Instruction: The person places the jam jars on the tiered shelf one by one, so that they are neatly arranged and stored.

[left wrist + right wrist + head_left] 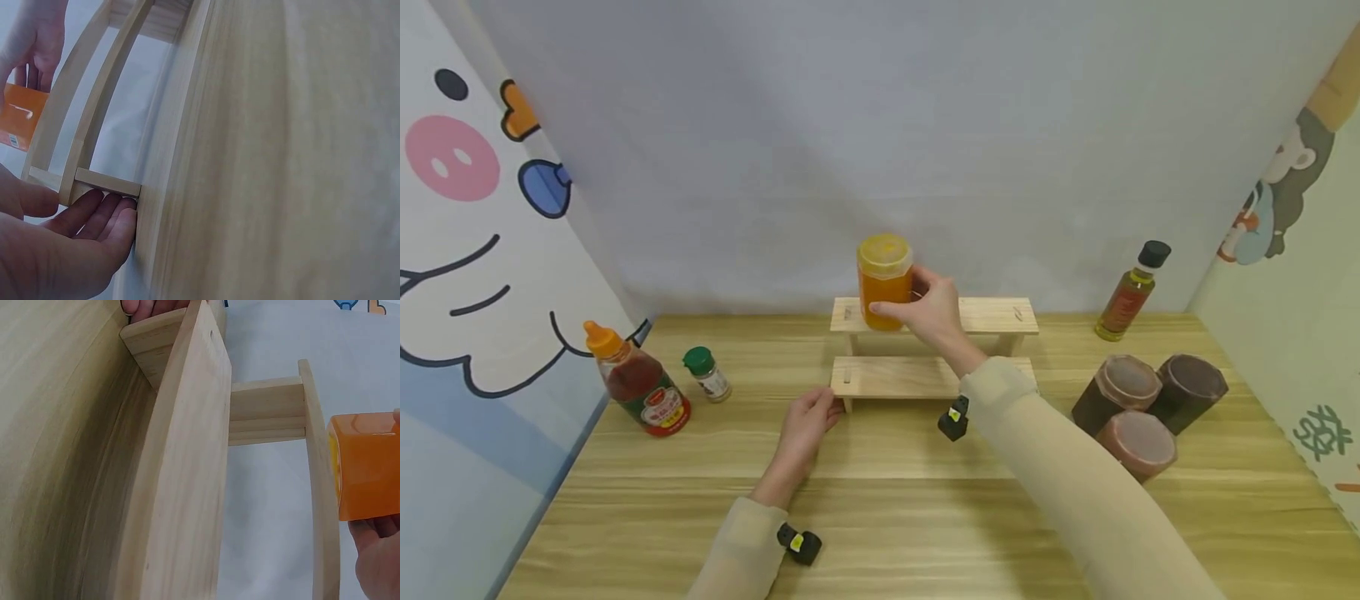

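Observation:
A honey jar point(886, 287) with a yellow lid and amber contents stands upright at the left end of the top step of a two-step wooden rack point(917, 379). My right hand point(936, 315) grips the jar from its right side, thumb across the front. In the right wrist view, the orange jar point(369, 465) has its base right at the upper board. My left hand point(805, 425) holds the left end of the rack's lower step. The left wrist view shows the thumb by the board's end and fingertips point(125, 215) against the side support point(109, 182).
On the left stand a red sauce bottle point(643, 387) with an orange cap and a small green-capped shaker point(707, 375). To the right are a black-capped oil bottle point(1127, 296) and three dark jars point(1116, 392) grouped together. A pale wall point(775, 167) rises behind the rack.

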The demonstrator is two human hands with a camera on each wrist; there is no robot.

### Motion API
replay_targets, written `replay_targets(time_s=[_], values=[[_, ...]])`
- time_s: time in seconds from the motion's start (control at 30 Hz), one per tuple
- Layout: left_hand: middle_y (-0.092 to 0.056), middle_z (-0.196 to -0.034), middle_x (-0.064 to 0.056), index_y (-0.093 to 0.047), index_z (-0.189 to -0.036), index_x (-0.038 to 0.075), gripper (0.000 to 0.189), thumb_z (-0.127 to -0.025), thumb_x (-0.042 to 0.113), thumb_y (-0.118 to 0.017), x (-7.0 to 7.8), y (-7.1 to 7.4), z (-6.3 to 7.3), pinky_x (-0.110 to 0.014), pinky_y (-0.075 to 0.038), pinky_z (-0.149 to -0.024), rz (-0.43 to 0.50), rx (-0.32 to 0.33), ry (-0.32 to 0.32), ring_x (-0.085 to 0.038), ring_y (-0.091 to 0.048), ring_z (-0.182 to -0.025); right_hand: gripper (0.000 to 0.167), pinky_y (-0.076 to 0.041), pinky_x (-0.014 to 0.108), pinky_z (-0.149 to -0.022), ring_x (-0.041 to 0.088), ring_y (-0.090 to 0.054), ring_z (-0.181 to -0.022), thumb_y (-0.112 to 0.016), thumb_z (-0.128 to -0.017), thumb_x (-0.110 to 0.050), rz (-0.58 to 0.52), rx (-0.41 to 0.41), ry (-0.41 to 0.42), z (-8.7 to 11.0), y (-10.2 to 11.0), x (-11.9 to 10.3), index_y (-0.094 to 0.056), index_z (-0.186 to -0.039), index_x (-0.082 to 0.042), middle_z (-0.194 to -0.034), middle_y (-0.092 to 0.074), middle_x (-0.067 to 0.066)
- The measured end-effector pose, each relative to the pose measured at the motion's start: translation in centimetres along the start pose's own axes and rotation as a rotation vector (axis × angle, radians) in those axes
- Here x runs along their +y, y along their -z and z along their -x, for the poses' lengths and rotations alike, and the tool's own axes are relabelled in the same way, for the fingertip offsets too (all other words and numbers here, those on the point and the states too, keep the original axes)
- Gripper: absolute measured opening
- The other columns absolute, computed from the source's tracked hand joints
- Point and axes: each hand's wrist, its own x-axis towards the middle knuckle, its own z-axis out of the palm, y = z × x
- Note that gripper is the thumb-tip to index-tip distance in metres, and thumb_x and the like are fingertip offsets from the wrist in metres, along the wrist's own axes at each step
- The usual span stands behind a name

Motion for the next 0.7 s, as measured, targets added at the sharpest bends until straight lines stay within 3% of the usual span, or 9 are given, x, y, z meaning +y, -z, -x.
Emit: replay_targets(time_s=[0.43,0.7], values=[[-0.053,-0.122,-0.030,-0.049,-0.125,-0.018,0.039,-0.104,0.013,-0.039,-0.1,-0.1,0.0,-0.044,-0.043,-0.099,-0.001,-0.003,0.001,-0.039,-0.052,-0.114,0.067,-0.051,0.030,-0.087,0.017,-0.061,-0.102,-0.089,-0.067,-0.022,0.010,-0.050,0.040,0.4,0.7,0.9,-0.061,-0.126,-0.009,-0.116,-0.064,0.003],[-0.053,-0.123,-0.029,-0.048,-0.126,-0.017,0.039,-0.104,0.014,-0.038,-0.1,-0.1,0.0,-0.041,-0.044,-0.098,-0.010,-0.004,0.001,-0.037,-0.053,-0.114,0.076,-0.046,0.029,-0.095,0.018,-0.057,-0.112,-0.089,-0.067,-0.020,-0.032,-0.043,-0.001,0.8,1.2,1.0,-0.055,-0.133,-0.008,-0.126,-0.060,0.007]])
